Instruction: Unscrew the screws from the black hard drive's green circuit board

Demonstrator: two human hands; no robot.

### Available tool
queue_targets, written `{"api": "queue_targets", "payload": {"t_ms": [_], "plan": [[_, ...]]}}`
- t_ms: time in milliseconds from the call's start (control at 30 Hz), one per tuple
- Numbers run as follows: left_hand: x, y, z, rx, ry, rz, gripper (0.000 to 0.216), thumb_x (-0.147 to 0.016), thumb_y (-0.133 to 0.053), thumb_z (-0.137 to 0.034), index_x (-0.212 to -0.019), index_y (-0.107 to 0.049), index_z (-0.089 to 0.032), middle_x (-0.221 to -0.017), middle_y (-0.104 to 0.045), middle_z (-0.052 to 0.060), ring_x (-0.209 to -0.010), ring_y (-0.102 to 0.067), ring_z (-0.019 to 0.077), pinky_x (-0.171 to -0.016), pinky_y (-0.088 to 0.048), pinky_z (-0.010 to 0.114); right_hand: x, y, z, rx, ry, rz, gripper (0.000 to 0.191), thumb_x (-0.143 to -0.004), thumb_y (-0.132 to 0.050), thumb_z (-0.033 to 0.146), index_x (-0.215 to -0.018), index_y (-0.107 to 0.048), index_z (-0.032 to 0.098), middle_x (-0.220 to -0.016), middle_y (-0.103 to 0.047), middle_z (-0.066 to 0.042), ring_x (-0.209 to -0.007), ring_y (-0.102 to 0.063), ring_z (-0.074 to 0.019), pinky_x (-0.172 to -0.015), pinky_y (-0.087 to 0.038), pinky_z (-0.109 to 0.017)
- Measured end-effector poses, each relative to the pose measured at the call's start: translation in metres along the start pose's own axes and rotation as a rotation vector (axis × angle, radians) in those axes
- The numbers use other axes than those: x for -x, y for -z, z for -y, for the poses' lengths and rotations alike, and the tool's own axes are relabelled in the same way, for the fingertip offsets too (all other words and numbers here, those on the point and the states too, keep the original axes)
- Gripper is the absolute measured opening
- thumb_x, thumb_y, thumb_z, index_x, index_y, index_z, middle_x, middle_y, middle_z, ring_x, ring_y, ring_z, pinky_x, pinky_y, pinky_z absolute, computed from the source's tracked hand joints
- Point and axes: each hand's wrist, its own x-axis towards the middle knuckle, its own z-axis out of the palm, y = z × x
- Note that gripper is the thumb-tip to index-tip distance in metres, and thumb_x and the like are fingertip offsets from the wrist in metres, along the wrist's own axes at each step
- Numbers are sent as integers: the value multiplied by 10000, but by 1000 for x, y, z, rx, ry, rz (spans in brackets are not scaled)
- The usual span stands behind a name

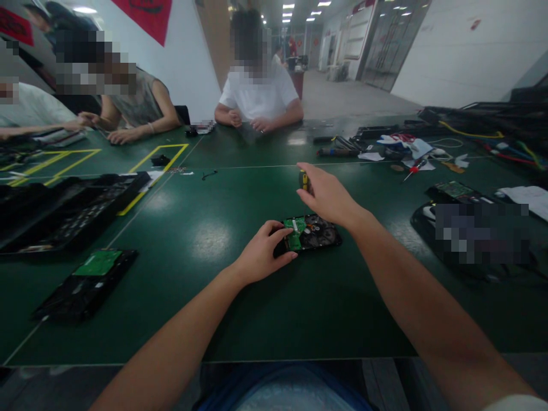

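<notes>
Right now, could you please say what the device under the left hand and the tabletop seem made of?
Device: probably metal, dark and satin, judging by its greyish sheen; its circuit board suggests coated laminate, being flat green. Tabletop: perhaps rubber or plastic sheeting, semi-gloss, given soft reflections.

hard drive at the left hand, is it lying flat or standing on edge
Lying flat: the hard drive rests broadside on the green table, circuit board facing up, left hand touching it.

White wall [466, 63], glass doors [387, 45], lights [288, 6]
</notes>
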Motion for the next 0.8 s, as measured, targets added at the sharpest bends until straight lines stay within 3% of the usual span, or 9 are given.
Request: {"api": "queue_targets", "payload": {"t_ms": [167, 400, 600, 800], "plan": [[0, 0, 0, -3, 9, 8, 611, -948, -741, -475, -1488, -570, -245, -1439, -495, 130, -1309, -577, 319, -1140, -537, 510, 2, -1, 0, -4, -4, -9, 568, -949, -616, 248, -1496, -480, 180, -1461, -626, -181, -1332, -610, -358, -1110, -508, -539], [0, 0, 1, 7, -10, -1, 607, -951, -737, -474, -1495, -562, -269, -1430, -506, 124, -1300, -587, 321, -1131, -542, 531, 0, -1, -2, 7, 20, -64, 546, -957, -523, 228, -1494, -523, 126, -1413, -652, -201, -1277, -633, -348, -1117, -498, -522], [1, 1, 1, 12, -8, 5, 647, -918, -777, -461, -1498, -562, -272, -1435, -503, 121, -1312, -585, 325, -1144, -534, 532, 0, 1, -3, 16, 23, -77, 544, -951, -566, 255, -1486, -553, 155, -1385, -669, -184, -1277, -622, -352, -1120, -487, -531], [1, 1, 1, 7, -5, 2, 632, -921, -774, -433, -1494, -565, -270, -1440, -503, 124, -1313, -585, 327, -1139, -537, 534, 0, 2, -2, 35, 9, -70, 546, -957, -546, 265, -1489, -554, 139, -1283, -694, -179, -1146, -662, -333, -1057, -516, -502]]}}
